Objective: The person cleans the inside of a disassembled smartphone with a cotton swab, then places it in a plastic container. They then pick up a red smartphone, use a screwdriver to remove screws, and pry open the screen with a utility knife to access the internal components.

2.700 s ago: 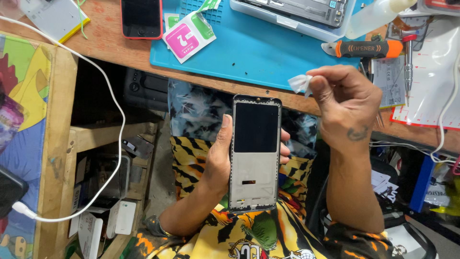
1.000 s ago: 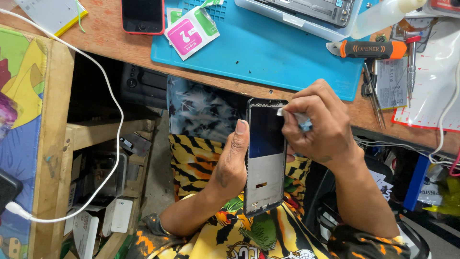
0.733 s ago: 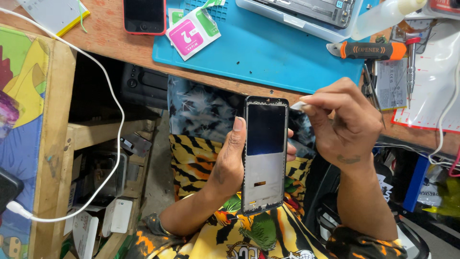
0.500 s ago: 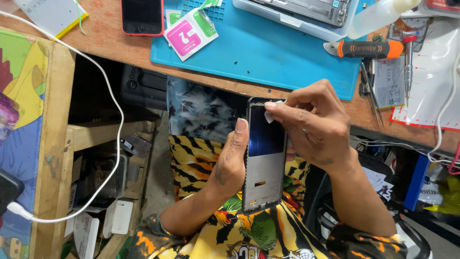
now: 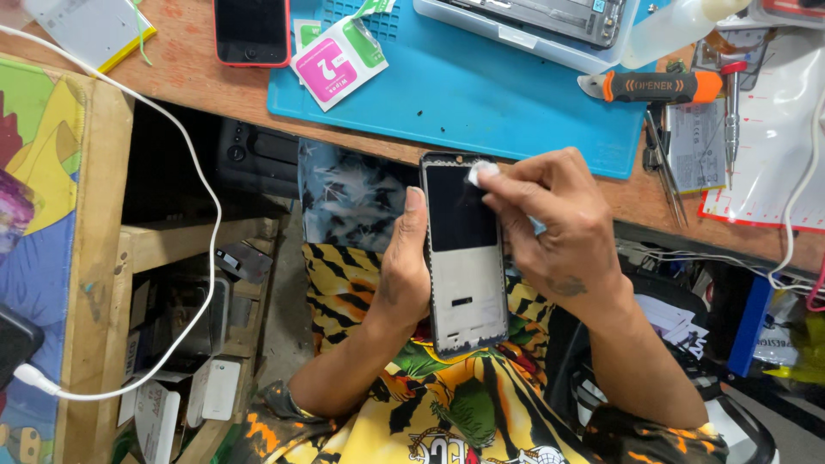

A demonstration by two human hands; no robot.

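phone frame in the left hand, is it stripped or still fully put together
Stripped. The phone frame, gripped by the left hand, shows a bare metal plate and dark panel inside. The right hand presses a small white wipe near its top edge.

Garment: short-sleeved shirt, yellow-orange tiger stripes with green print | Arms: bare below sleeves | Right hand: small dark tattoo near wrist

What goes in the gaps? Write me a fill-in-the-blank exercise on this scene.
1. The left hand holds the phone frame upright by its ____ edge.
2. The right hand presses a small ____ wipe on the frame's top corner.
3. The mat on the wooden bench is ____ in colour.
4. The tool right of the mat has an ____ handle.

Missing words: left; white; blue; orange
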